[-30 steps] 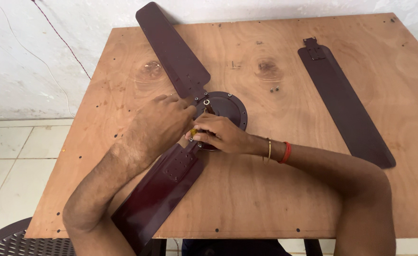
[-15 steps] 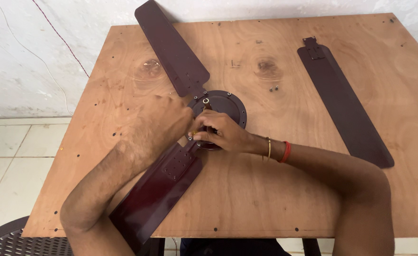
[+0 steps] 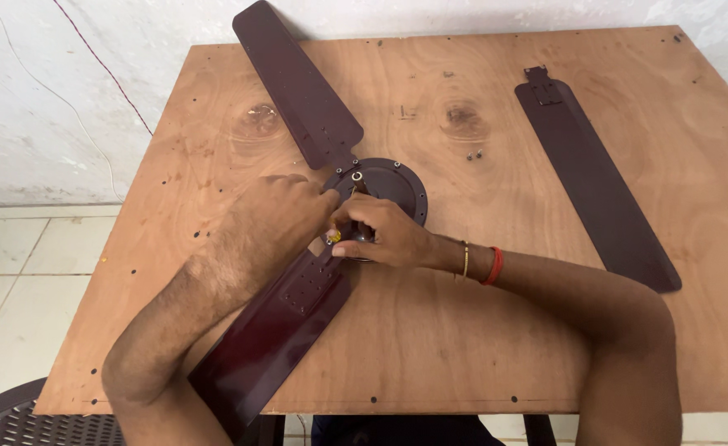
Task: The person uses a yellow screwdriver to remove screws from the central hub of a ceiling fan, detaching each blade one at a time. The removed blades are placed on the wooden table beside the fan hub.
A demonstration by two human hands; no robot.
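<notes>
Fan blades [image 3: 302, 83]: three; hub [image 3: 393, 186]: one; hands [image 3: 331, 227]: two.

Setting: small makeshift repair workshop, likely a room in a home. Evidence: bare plywood sheet serving as desk [image 3: 546, 347], screw holes along its edges; rough whitewashed wall [image 3: 91, 91] with a loose wire [image 3: 104, 62]; pale tiled floor [image 3: 9, 272]; plastic chair [image 3: 17, 417]; dismantled ceiling fan blades [image 3: 595, 177] laid out.

We see left hand [image 3: 277, 219] and right hand [image 3: 380, 235] meeting at dark round fan hub [image 3: 393, 186] on plywood table [image 3: 463, 347]; near blade [image 3: 277, 334] under left forearm; loose blade [image 3: 595, 177] lying well apart at right.
</notes>
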